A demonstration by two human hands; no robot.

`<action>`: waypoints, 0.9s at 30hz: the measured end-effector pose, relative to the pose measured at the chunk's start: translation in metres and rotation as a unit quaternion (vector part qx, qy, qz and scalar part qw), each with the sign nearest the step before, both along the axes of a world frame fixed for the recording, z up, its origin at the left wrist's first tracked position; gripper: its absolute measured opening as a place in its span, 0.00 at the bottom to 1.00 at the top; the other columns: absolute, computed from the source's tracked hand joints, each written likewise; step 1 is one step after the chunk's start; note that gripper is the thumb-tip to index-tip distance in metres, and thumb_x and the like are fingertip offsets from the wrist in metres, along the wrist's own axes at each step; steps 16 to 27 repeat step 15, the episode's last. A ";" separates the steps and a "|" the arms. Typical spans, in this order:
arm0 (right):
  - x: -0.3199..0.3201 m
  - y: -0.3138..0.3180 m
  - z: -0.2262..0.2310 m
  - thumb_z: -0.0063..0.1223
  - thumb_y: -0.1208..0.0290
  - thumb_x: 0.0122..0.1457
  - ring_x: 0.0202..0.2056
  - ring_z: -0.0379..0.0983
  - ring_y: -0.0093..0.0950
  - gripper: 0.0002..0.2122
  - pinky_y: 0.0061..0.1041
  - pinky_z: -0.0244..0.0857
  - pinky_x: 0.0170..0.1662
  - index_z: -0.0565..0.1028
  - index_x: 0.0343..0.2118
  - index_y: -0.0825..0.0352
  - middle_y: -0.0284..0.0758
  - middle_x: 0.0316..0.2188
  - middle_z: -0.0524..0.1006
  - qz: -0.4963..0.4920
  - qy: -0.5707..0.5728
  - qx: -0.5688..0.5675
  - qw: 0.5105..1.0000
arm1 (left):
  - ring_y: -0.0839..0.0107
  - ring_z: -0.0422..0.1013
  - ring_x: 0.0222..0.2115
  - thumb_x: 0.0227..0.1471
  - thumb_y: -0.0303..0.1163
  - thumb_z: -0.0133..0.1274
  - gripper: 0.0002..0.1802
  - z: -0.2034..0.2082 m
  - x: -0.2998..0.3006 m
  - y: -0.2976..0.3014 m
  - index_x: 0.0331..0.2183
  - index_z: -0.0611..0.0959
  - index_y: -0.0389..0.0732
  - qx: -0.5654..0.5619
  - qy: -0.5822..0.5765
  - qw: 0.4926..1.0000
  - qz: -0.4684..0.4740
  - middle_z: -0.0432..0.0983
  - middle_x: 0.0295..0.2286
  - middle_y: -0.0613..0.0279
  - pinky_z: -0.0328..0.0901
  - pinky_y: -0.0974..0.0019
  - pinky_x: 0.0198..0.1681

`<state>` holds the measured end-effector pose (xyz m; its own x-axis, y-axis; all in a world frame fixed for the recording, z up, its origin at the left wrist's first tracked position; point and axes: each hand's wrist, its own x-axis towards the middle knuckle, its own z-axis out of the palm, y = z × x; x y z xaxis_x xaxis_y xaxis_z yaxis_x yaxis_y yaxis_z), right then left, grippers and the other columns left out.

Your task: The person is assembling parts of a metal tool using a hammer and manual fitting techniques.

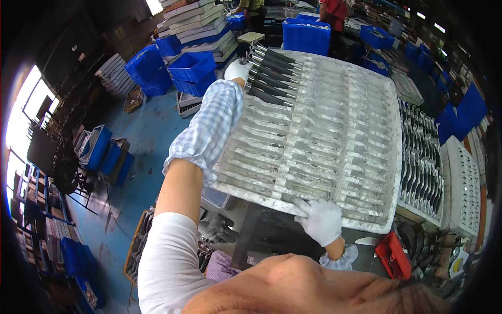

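A large grey-white slotted tray (314,141) lies before me, with rows of shallow moulded grooves. Several black handle-shaped pieces (272,78) with metal ends lie side by side in its far left part. My left hand (238,70), in a white glove, is closed at the far left edge beside those metal ends. Its fingers are partly hidden, and what they hold cannot be made out. At the near edge, my gloved right hand (321,222) grips the tray's rim, with one finger over the top and another digit lower at the front.
Blue bins (192,67) and stacked pale trays (201,23) stand at the far left. To the right is a rack of dark, shiny pieces (421,162); a red container (393,255) sits nearer. A dark glove (217,228) lies below my left arm. Two people (334,13) stand at the back.
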<state>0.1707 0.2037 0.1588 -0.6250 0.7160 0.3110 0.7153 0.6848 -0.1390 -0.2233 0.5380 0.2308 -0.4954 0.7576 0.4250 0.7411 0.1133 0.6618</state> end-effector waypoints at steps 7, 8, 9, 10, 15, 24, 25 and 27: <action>0.000 0.006 0.004 0.64 0.53 0.49 0.30 0.73 0.29 0.20 0.34 0.65 0.31 0.79 0.46 0.47 0.28 0.24 0.72 0.031 0.009 -0.023 0.999 | 0.54 0.73 0.53 0.51 0.67 0.54 0.43 -0.007 -0.071 0.066 0.53 0.80 0.38 -0.108 -0.097 0.982 -0.119 0.77 0.51 0.49 0.63 0.62 0.56; 0.001 0.008 0.004 0.64 0.53 0.49 0.30 0.73 0.29 0.20 0.34 0.65 0.31 0.78 0.46 0.47 0.28 0.24 0.73 0.037 0.013 -0.028 0.999 | 0.55 0.71 0.54 0.53 0.66 0.53 0.43 -0.011 -0.071 0.074 0.54 0.79 0.37 -0.130 -0.184 0.967 -0.122 0.77 0.52 0.49 0.62 0.63 0.57; 0.005 0.010 0.002 0.64 0.53 0.49 0.30 0.73 0.29 0.20 0.34 0.65 0.31 0.78 0.46 0.47 0.28 0.24 0.73 0.024 0.007 -0.031 0.999 | 0.56 0.70 0.56 0.55 0.65 0.52 0.43 -0.021 -0.055 0.088 0.55 0.78 0.36 -0.155 -0.277 0.939 -0.132 0.76 0.53 0.49 0.60 0.64 0.58; 0.007 0.012 0.000 0.65 0.52 0.48 0.30 0.73 0.30 0.20 0.34 0.65 0.32 0.80 0.46 0.47 0.28 0.24 0.72 0.015 0.004 -0.038 0.999 | 0.59 0.71 0.55 0.57 0.62 0.52 0.40 -0.033 -0.042 0.094 0.54 0.79 0.35 -0.127 -0.219 0.959 -0.127 0.77 0.52 0.51 0.60 0.65 0.58; 0.010 0.015 0.000 0.65 0.51 0.48 0.31 0.75 0.31 0.21 0.34 0.66 0.33 0.80 0.46 0.49 0.30 0.25 0.74 0.032 0.006 -0.058 0.998 | 0.65 0.68 0.58 0.57 0.65 0.48 0.39 -0.010 -0.057 0.079 0.56 0.78 0.44 -0.117 -0.091 0.988 -0.053 0.76 0.53 0.51 0.58 0.66 0.61; 0.010 0.015 0.000 0.65 0.51 0.48 0.31 0.75 0.31 0.21 0.34 0.66 0.33 0.80 0.46 0.49 0.30 0.25 0.74 0.032 0.006 -0.058 0.998 | 0.65 0.68 0.58 0.57 0.65 0.48 0.39 -0.010 -0.057 0.079 0.56 0.78 0.44 -0.117 -0.091 0.988 -0.053 0.76 0.53 0.51 0.58 0.66 0.61; 0.010 0.015 0.000 0.65 0.51 0.48 0.31 0.75 0.31 0.21 0.34 0.66 0.33 0.80 0.46 0.49 0.30 0.25 0.74 0.032 0.006 -0.058 0.998 | 0.65 0.68 0.58 0.57 0.65 0.48 0.39 -0.010 -0.057 0.079 0.56 0.78 0.44 -0.117 -0.091 0.988 -0.053 0.76 0.53 0.51 0.58 0.66 0.61; 0.010 0.015 0.000 0.65 0.51 0.48 0.31 0.75 0.31 0.21 0.34 0.66 0.33 0.80 0.46 0.49 0.30 0.25 0.74 0.032 0.006 -0.058 0.998 | 0.65 0.68 0.58 0.57 0.65 0.48 0.39 -0.010 -0.057 0.079 0.56 0.78 0.44 -0.117 -0.091 0.988 -0.053 0.76 0.53 0.51 0.58 0.66 0.61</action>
